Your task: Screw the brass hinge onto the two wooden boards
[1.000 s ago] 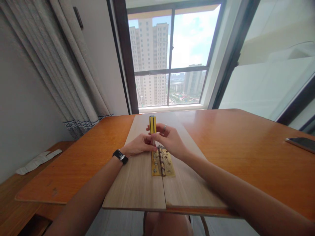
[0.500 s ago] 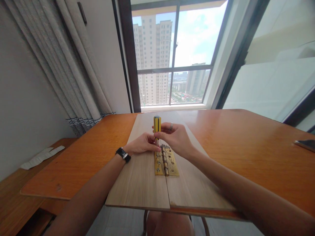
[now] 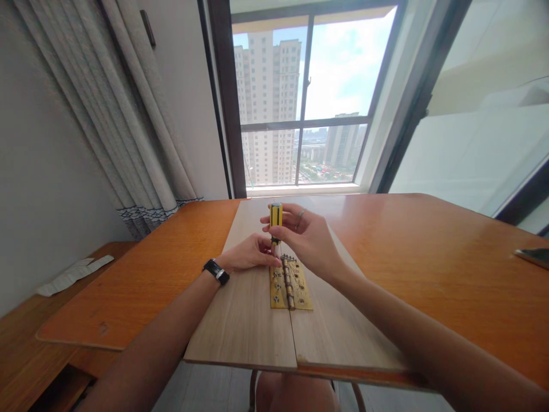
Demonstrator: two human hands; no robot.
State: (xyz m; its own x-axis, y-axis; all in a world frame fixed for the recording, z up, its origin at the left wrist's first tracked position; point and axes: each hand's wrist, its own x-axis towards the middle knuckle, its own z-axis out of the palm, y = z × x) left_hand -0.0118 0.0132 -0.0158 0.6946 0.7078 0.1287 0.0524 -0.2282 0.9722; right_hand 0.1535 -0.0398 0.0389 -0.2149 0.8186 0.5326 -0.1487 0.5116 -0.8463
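Note:
A yellow and black screwdriver (image 3: 277, 216) stands upright over the top of a brass hinge (image 3: 303, 292). My right hand (image 3: 306, 234) grips its handle between thumb and fingers. Lower down, my left hand (image 3: 253, 252) is closed around the shaft near the tip, by the hinge's upper left corner; the tip is hidden by its fingers. The hinge lies flat across the seam between two light wooden boards (image 3: 244, 320). Several screws (image 3: 288, 257) lie at its top end, and screw heads show in the left leaf's holes.
An orange wooden table (image 3: 412, 246) bears the boards. A dark flat object (image 3: 534, 257) lies at its right edge. White strips (image 3: 75, 276) lie on a lower surface at the left. Beyond the table are a curtain (image 3: 141, 126) and a window (image 3: 338, 74).
The fingers of my right hand have loosened and shifted slightly around the screwdriver handle. My left hand has barely moved. The whole view has shifted slightly.

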